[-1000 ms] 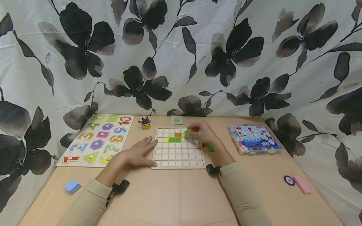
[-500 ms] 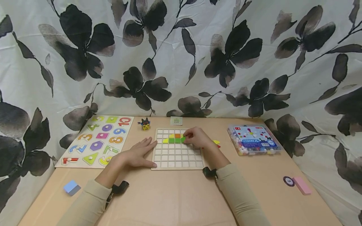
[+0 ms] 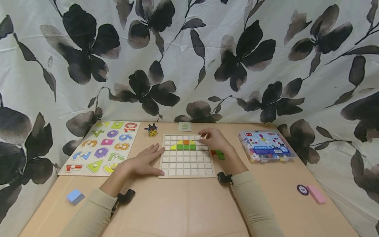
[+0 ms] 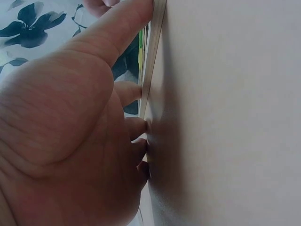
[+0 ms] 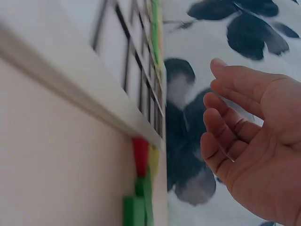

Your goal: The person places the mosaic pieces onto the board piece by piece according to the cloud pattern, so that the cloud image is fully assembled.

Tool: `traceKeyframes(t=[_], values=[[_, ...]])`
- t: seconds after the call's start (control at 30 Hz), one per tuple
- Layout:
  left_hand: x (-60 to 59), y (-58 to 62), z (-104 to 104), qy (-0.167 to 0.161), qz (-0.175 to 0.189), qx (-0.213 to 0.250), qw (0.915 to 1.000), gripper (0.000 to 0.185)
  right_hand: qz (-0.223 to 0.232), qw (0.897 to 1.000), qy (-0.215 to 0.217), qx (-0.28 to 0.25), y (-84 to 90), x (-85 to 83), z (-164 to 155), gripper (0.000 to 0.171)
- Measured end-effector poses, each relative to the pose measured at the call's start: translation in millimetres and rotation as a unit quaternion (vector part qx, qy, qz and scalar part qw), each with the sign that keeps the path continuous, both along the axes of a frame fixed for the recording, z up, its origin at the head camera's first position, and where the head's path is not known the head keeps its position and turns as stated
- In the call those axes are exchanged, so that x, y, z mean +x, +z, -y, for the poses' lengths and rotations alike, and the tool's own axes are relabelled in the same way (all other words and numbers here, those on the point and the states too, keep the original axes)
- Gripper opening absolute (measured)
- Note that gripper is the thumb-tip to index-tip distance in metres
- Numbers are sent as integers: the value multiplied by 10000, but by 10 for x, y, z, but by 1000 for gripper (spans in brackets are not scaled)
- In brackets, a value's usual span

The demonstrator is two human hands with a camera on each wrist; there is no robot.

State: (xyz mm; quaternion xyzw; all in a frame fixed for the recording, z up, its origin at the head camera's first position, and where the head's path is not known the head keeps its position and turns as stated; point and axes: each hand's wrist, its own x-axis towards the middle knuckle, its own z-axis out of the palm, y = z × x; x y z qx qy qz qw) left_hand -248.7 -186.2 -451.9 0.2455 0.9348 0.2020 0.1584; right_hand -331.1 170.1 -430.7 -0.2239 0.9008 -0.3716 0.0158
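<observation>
Hovering over the grid board's [image 3: 186, 156] far right corner, the right hand [image 3: 215, 140] is holding nothing, fingers loosely apart; the left hand [image 3: 144, 162] is lying flat, steadying the board's left edge; a careless sweep could be dislodging the seated coloured tiles [image 3: 183, 145], or scattering the loose pieces [image 3: 218, 153] lying on the bench [image 3: 183, 204] beside the board.

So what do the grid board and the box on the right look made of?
Grid board: likely wood, with a pale matt frame and white cells. Box: clear glossy plastic, since small beads show through its wall under a printed lid.
</observation>
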Motion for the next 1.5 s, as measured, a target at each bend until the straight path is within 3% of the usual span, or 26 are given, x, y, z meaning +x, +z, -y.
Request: traceKeyframes(t=[0.3, 0.6, 0.87, 1.03, 1.13, 1.33, 1.5], values=[[-5, 4, -2, -7, 44, 36, 10000, 108, 243, 9987, -441, 36, -39, -106, -347, 35], [-14, 3, -2, 4, 55, 13, 10000, 109, 862, 9956, -249, 279, -156, -124, -490, 32], [-10, 6, -3, 20, 46, 43, 10000, 108, 852, 9956, -195, 338, -247, -153, -518, 27], [-10, -3, -3, 11, 45, 50, 10000, 109, 682, 9972, -303, 91, -263, -170, -527, 14], [-13, -3, -5, -6, 40, 37, 10000, 109, 736, 9960, -394, -317, -249, -173, -533, 11], [-13, 10, -8, -19, 32, 41, 10000, 109, 984, 9874, -497, -1135, -170, -148, -514, 26], [-10, 19, -2, -22, 25, 12, 10000, 109, 754, 9908, -405, -1046, -93, -113, -427, 31]])
